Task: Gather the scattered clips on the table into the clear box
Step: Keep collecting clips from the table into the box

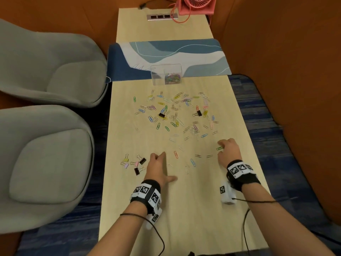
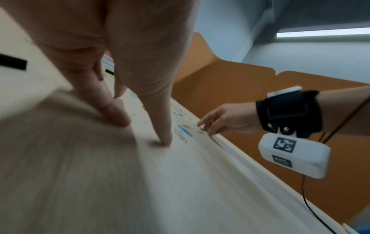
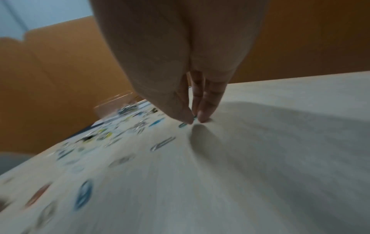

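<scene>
Bench (image 1: 184, 209) running lengthwise, two chairs (image 1: 46, 154) along its left. Mat (image 1: 166, 52) laid across far half; box (image 1: 166, 73) on mat's near edge, some clips inside. Scattered clips (image 1: 175, 115) on bench before box. Small cluster of binder clips (image 1: 137, 164) near left edge, just left of left hand (image 1: 156, 167). Right hand (image 1: 228, 151) near right edge, fingertips on a clip (image 1: 219, 148). Fan (image 1: 196, 5) and socket strip (image 1: 162, 16) at far end.

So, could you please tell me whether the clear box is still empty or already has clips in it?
Partly filled: the clear box stands upright with a small colourful heap of clips at its bottom.
</scene>
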Demonstrator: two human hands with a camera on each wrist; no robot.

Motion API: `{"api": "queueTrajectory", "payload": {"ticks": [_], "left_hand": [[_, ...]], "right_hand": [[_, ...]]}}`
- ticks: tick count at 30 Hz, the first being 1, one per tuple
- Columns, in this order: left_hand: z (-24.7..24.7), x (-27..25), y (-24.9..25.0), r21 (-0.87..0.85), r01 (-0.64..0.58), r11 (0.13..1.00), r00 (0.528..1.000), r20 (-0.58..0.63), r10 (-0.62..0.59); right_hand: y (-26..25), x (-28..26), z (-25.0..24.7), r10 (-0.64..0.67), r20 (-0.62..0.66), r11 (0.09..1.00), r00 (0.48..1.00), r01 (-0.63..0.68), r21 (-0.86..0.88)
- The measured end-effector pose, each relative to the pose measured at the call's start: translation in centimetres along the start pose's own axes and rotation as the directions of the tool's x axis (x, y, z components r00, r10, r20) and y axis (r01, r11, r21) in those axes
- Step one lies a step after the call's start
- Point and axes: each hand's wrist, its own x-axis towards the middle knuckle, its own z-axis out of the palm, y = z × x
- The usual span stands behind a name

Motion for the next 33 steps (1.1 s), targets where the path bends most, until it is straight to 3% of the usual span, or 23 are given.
{"api": "queueTrajectory", "payload": {"ticks": [5,9,13,17,23,26,28,30,33], "left_hand": [[2.1,0.4,1.3,-0.133,-0.123,0.983,0.99,-0.087,0.112],[2.9,1.3,2.2,-0.192,-0.276,0.942,0.957,-0.14,0.252],[3.0,0.7,1.5,-0.154,-0.264,0.952,0.96,-0.142,0.243],[3.4,1.6,1.0,-0.141,-0.251,0.957,0.962,-0.144,0.231],[1.5,6.0,2.7,-0.2,-0.263,0.944,0.954,-0.201,0.223],[-0.1,7.7,3.1,-0.232,-0.246,0.941,0.954,-0.228,0.193],[-0.9,8.1,2.8,-0.152,-0.256,0.955,0.939,-0.271,0.209],[-1.1,8.3,2.7,-0.01,-0.266,0.964,0.932,-0.258,0.254],[-0.8,8.1,3.2,0.264,-0.318,0.911,0.925,-0.122,0.359]], "right_hand": [[-2.8,-3.0,2.8,-0.227,0.012,0.954,0.974,0.22,0.205],[-2.3,-3.1,1.9,-0.11,0.022,0.949,0.994,0.099,0.299],[-0.6,-3.3,0.3,0.03,0.165,0.972,0.986,-0.067,0.223],[-2.1,-4.3,1.4,-0.085,0.326,0.942,0.942,-0.03,0.334],[-3.9,-1.8,1.9,-0.163,0.221,0.9,0.961,0.053,0.434],[-3.2,1.1,0.5,-0.104,0.001,0.935,0.995,0.098,0.342],[-2.4,3.1,-0.3,-0.115,-0.087,0.973,0.99,0.13,0.191],[-1.8,4.7,-0.2,-0.162,-0.066,0.986,0.985,0.165,0.033],[-2.7,4.9,0.9,-0.258,0.002,0.963,0.966,0.257,-0.086]]}}
